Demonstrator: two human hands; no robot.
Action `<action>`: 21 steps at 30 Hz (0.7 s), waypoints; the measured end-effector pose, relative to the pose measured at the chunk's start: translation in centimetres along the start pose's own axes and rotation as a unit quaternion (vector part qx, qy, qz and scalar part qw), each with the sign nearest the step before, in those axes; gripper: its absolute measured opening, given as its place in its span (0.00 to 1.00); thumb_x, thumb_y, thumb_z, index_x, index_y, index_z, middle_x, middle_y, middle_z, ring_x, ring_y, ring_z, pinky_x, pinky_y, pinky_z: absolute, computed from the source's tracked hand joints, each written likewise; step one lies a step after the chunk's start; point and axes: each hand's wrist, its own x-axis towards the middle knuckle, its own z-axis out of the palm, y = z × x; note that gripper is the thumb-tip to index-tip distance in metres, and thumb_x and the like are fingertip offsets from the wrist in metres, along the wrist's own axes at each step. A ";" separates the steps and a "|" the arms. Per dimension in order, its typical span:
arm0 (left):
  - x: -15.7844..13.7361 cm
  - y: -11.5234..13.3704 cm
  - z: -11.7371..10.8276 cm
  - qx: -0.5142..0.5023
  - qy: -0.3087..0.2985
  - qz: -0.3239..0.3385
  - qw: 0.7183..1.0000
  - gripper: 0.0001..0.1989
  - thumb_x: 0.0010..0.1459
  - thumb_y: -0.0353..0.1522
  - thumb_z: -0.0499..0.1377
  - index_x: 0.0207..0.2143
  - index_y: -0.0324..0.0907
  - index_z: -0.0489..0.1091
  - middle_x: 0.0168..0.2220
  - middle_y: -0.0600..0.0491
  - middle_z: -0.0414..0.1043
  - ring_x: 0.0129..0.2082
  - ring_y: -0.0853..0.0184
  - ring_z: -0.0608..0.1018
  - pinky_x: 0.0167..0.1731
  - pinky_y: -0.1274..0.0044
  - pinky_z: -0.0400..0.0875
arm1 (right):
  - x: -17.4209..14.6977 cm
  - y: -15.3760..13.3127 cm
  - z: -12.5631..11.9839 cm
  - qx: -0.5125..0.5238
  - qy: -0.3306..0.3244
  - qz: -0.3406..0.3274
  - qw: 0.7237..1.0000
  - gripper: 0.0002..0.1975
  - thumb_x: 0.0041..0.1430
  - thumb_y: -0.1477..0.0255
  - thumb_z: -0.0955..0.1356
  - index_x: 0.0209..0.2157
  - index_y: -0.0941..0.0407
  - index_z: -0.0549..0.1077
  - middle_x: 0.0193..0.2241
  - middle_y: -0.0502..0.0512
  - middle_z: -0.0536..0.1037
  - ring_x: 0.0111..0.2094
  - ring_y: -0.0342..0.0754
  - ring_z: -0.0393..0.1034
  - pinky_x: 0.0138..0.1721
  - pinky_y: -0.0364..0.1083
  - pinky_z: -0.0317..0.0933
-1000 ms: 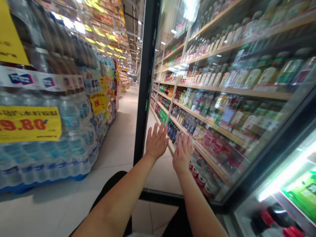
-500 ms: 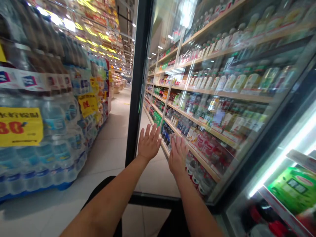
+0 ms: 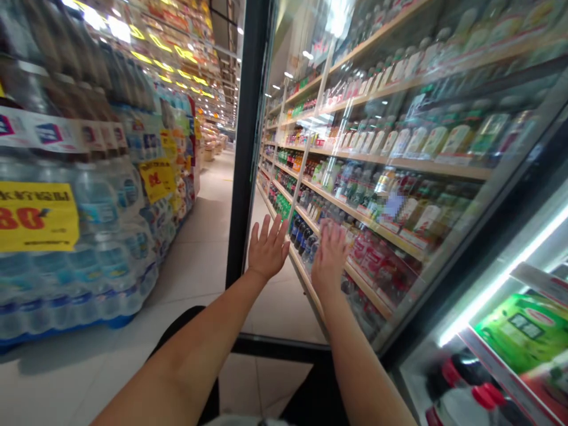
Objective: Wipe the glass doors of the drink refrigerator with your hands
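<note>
A glass door point(image 3: 284, 313) with a black frame point(image 3: 249, 148) stands swung out in front of me. My left hand point(image 3: 268, 248) lies flat against the glass near the frame's left upright, fingers spread, holding nothing. To its right, my right hand point(image 3: 329, 257) is also up at the glass with fingers stretched out. Its fingertips are slightly smeared, and I make out nothing held in it. Rows of bottled drinks on wooden shelves point(image 3: 448, 168) show through the pane.
Shrink-wrapped water bottles point(image 3: 97, 207) and dark drink bottles are stacked on the left, with yellow price signs point(image 3: 38, 216). At lower right is a lit cooler shelf with a green pack point(image 3: 523, 331) and red-capped bottles point(image 3: 486, 395). A tiled aisle point(image 3: 208, 225) runs ahead.
My right hand has slid right and slightly up across the glass, away from my left hand. My left hand stays almost in place. The view has shifted slightly.
</note>
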 end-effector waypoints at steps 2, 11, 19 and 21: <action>0.0 0.1 -0.2 0.009 0.006 0.004 1.000 0.31 0.67 0.36 0.54 0.70 0.41 0.52 0.69 0.44 0.53 0.72 0.57 0.42 0.71 0.59 0.38 | 1.3 1.7 -0.6 0.021 0.077 0.090 0.993 0.31 0.71 0.72 0.53 0.72 0.55 0.44 0.71 0.67 0.50 0.73 0.61 0.37 0.66 0.70 0.43; -0.2 0.5 -1.0 0.002 -0.004 -0.006 1.000 0.31 0.67 0.36 0.54 0.70 0.42 0.52 0.69 0.44 0.53 0.72 0.57 0.44 0.71 0.58 0.38 | -0.3 -4.4 -0.1 -0.015 -0.061 -0.026 0.998 0.32 0.72 0.69 0.55 0.73 0.56 0.40 0.72 0.64 0.48 0.73 0.60 0.36 0.67 0.66 0.44; 0.0 0.3 -0.8 0.009 0.006 -0.001 1.000 0.31 0.68 0.36 0.54 0.71 0.42 0.51 0.69 0.44 0.54 0.72 0.57 0.45 0.71 0.58 0.39 | 2.4 1.2 -1.5 -0.035 0.057 0.133 0.989 0.33 0.72 0.66 0.53 0.73 0.56 0.35 0.72 0.71 0.44 0.72 0.67 0.35 0.62 0.76 0.44; 0.1 0.3 -0.7 0.002 0.006 -0.003 1.000 0.31 0.68 0.36 0.54 0.71 0.42 0.51 0.69 0.44 0.54 0.72 0.57 0.46 0.71 0.58 0.39 | 1.8 0.8 -1.2 -0.034 0.047 0.114 0.992 0.33 0.72 0.66 0.53 0.73 0.57 0.35 0.72 0.72 0.43 0.72 0.67 0.34 0.62 0.75 0.45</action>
